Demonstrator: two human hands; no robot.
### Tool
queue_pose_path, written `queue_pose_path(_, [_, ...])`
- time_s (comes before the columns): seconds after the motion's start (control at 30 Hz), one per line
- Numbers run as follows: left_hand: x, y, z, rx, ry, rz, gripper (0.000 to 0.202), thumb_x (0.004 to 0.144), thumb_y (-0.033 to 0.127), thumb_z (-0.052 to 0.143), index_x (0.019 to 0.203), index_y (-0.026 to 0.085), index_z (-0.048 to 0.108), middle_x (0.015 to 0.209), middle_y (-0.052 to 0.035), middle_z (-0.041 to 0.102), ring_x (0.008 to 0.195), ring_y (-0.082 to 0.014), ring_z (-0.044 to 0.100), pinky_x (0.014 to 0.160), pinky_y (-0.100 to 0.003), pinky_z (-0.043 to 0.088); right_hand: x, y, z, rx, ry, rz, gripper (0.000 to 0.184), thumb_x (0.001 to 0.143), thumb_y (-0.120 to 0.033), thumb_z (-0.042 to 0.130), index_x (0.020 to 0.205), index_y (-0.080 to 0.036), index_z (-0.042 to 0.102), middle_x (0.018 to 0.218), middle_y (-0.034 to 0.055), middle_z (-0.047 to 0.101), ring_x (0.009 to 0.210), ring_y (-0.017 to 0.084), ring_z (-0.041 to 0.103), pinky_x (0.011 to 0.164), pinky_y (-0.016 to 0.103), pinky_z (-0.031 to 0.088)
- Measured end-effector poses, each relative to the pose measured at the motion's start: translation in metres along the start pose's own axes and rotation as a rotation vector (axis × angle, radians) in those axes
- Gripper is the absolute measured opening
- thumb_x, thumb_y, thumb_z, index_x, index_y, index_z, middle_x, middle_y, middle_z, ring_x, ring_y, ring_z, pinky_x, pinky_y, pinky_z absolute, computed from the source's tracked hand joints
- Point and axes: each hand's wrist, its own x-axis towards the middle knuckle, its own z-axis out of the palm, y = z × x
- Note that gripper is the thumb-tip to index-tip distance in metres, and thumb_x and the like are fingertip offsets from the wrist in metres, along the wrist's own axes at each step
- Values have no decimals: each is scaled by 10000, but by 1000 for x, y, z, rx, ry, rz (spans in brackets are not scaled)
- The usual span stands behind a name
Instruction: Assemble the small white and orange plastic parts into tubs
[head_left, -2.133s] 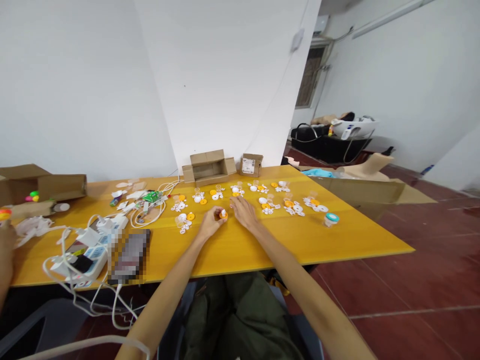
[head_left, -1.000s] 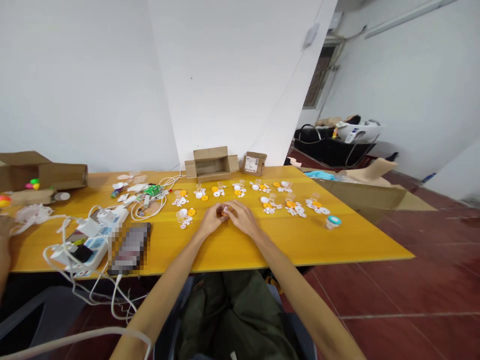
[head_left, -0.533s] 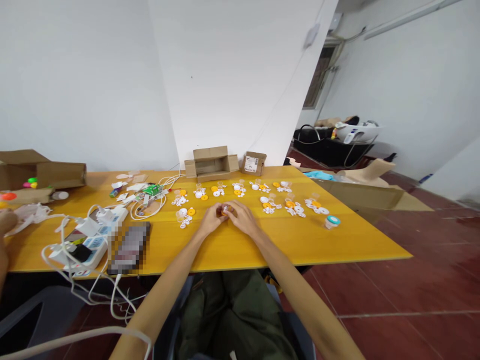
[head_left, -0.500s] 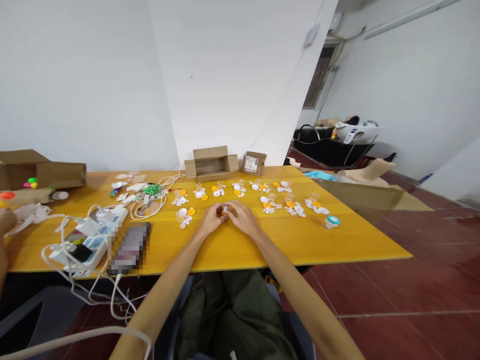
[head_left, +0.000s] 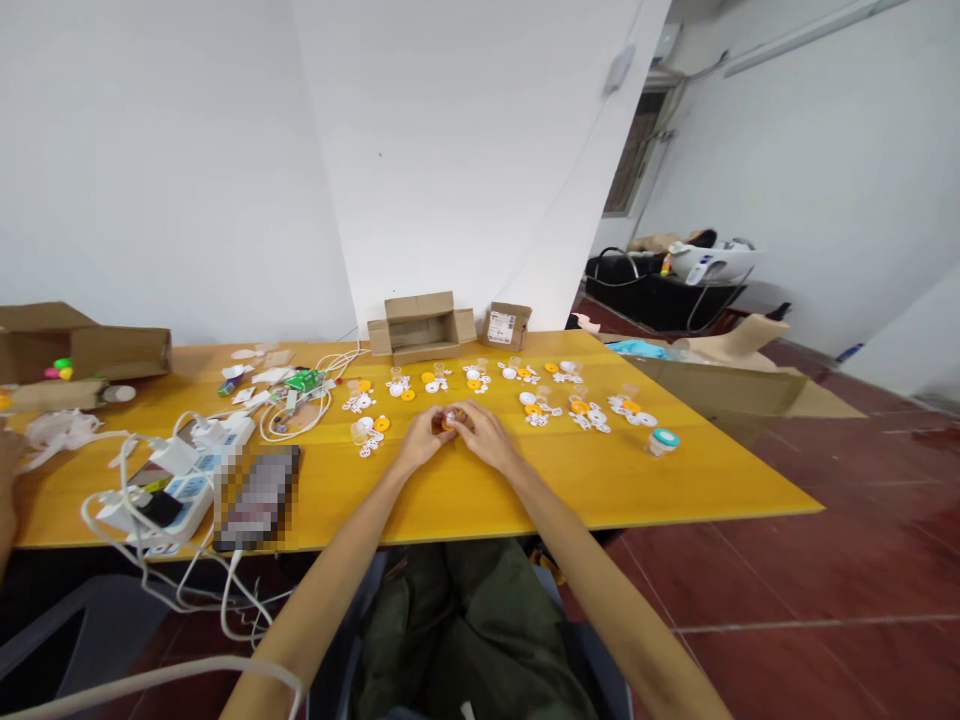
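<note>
My left hand (head_left: 424, 437) and my right hand (head_left: 482, 432) meet over the middle of the table, both closed round one small clear plastic cup (head_left: 451, 421) with white and orange parts in it. Fingers hide most of the cup. To the left of my hands lies a group of small white discs (head_left: 369, 442) with an orange ring (head_left: 382, 424). Behind them, similar groups of white and orange parts (head_left: 433, 383) with clear cups are laid out in rows. At the right stands a finished-looking small clear jar with a turquoise-rimmed lid (head_left: 664, 440).
A power strip (head_left: 196, 490) with white plugs and cables, and a phone (head_left: 259, 498), lie at the left. An open cardboard box (head_left: 424, 330) and a smaller carton (head_left: 506, 327) stand at the back. Another person's arm (head_left: 7, 480) shows at the far left edge.
My hands stay in almost the same place round the cup. At the far left, the other person's hand has drawn back, and the orange-red object there has mostly left view.
</note>
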Motion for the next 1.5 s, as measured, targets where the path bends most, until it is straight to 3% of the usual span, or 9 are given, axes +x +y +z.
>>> queue_pose_path(0.33, [1,-5,1,-35,9,11,283,720,206,775,962,197,628,935,-36,740,895,-197,695,870,-337,541,0,2,1,10,-9,-33,229,924,-240,524,1074,-264,695,1016,47,719,910,197,660,828,308,532])
queue_pose_path(0.8, [1,-3,0,-25,2,3,269,714,151,742,944,199,612,929,-28,735,905,-199,687,869,-333,532,2,8,3,51,-10,-84,237,925,-200,503,1070,-246,685,1027,55,718,953,203,654,898,338,516])
queue_pose_path(1.5, [1,-4,-1,-60,-28,11,271,727,161,744,959,193,607,957,-34,735,921,-199,684,884,-336,522,4,11,5,223,-26,-39,191,937,-258,514,1031,-250,681,1027,59,714,983,222,645,907,360,512])
